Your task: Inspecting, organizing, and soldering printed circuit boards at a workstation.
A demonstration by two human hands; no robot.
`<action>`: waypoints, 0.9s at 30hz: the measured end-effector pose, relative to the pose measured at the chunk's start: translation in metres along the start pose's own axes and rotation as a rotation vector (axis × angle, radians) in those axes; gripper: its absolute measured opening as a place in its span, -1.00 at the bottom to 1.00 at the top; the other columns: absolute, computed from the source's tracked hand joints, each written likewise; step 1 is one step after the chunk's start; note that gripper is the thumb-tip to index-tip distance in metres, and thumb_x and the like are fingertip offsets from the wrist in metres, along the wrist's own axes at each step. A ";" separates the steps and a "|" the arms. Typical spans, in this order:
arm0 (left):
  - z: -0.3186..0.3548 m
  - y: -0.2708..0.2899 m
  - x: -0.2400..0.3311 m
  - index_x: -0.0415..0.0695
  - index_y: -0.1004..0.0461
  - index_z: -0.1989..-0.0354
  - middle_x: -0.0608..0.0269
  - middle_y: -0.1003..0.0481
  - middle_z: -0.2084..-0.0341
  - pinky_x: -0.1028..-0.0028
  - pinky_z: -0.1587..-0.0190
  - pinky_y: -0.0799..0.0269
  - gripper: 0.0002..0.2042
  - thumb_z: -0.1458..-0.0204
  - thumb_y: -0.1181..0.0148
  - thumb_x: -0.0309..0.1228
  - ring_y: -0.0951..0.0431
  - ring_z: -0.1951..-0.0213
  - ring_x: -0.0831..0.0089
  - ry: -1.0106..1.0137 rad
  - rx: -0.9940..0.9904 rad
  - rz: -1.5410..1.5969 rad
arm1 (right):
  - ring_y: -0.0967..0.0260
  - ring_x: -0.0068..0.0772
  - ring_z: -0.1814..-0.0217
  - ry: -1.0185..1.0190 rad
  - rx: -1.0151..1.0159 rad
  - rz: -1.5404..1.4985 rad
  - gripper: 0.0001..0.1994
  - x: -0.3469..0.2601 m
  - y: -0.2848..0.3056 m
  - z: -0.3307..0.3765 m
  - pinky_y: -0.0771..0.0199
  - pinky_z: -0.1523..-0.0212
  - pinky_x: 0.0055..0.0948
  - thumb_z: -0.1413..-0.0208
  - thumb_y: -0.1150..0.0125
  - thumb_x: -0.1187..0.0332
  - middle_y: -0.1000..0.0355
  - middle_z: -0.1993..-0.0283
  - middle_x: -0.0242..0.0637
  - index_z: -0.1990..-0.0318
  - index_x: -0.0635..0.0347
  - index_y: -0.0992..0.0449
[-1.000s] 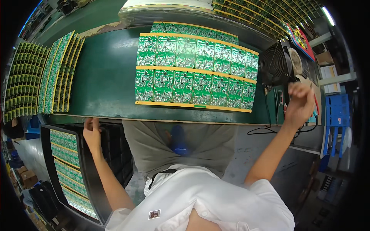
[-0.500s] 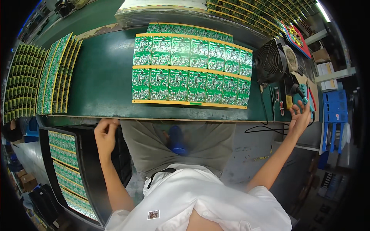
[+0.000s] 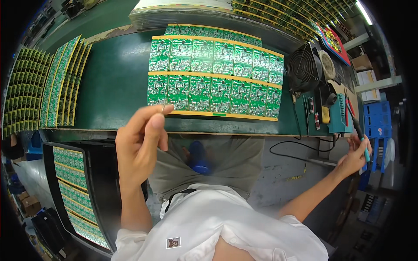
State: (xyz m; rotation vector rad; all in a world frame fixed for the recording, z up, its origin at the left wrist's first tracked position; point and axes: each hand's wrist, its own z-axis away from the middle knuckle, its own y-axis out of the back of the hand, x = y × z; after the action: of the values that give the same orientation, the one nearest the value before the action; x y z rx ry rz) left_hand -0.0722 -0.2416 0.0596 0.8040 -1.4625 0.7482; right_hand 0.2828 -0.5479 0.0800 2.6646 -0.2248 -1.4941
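My left hand [image 3: 141, 143] is raised over the table's front edge, thumb and forefinger pinched on a thin wire [image 3: 163, 107] that looks like solder. The wire's tip is close to the front strip of a green circuit board panel [image 3: 211, 93] with yellow edges, which lies solder side up; I cannot tell whether they touch. On the far right, my right hand [image 3: 353, 157] is closed around a soldering iron [image 3: 366, 153] with a teal handle, beside its teal stand [image 3: 340, 114]. A second green panel [image 3: 191, 30] lies partly hidden behind the first.
Several panels [image 3: 61, 85] stand upright in a row on the left. A black rack [image 3: 102, 187] holding panels is below them. At the right are a black fan [image 3: 305, 67], a yellow sponge [image 3: 325, 115] and a black cord [image 3: 296, 145]. More boards [image 3: 278, 19] stand behind.
My left hand has risen from the table edge toward the panel, with the wire now showing. My right hand has drawn the soldering iron out of its stand and moved it right and nearer me.
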 end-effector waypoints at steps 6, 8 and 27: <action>-0.032 -0.024 -0.003 -0.22 -0.56 0.21 0.36 -0.41 0.72 0.61 0.66 -0.07 -0.86 -0.07 -0.16 -0.54 -0.22 0.71 0.68 0.007 -0.044 -0.031 | -0.43 -0.26 0.32 0.075 -0.291 -0.364 -0.69 -0.031 -0.050 0.048 -0.51 0.22 -0.34 -0.30 0.12 0.31 -0.44 0.32 -0.07 -0.04 0.36 -0.33; -0.042 -0.028 -0.006 -0.21 -0.57 0.22 0.37 -0.39 0.75 0.59 0.67 -0.07 -0.87 -0.06 -0.17 -0.54 -0.21 0.72 0.67 0.008 -0.058 -0.057 | -0.46 -0.19 0.30 0.029 -0.481 -0.549 -0.68 -0.040 -0.085 0.065 -0.55 0.22 -0.24 -0.28 0.07 0.28 -0.43 0.31 -0.04 -0.04 0.34 -0.32; -0.071 -0.049 -0.028 -0.15 -0.62 0.41 0.41 -0.55 0.43 0.47 0.27 -0.25 -0.90 0.15 -0.28 -0.56 -0.39 0.37 0.49 -0.707 0.226 -0.783 | -0.40 -0.21 0.19 0.303 -0.773 -0.478 -0.71 -0.039 -0.168 0.109 -0.46 0.07 -0.30 -0.06 -0.04 0.49 -0.40 0.10 -0.08 0.04 0.38 -0.40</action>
State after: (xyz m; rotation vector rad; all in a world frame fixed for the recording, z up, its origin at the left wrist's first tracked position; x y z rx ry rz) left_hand 0.0082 -0.2084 0.0345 1.8006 -1.4823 0.0040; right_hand 0.1844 -0.3753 0.0327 2.2926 0.8729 -0.9280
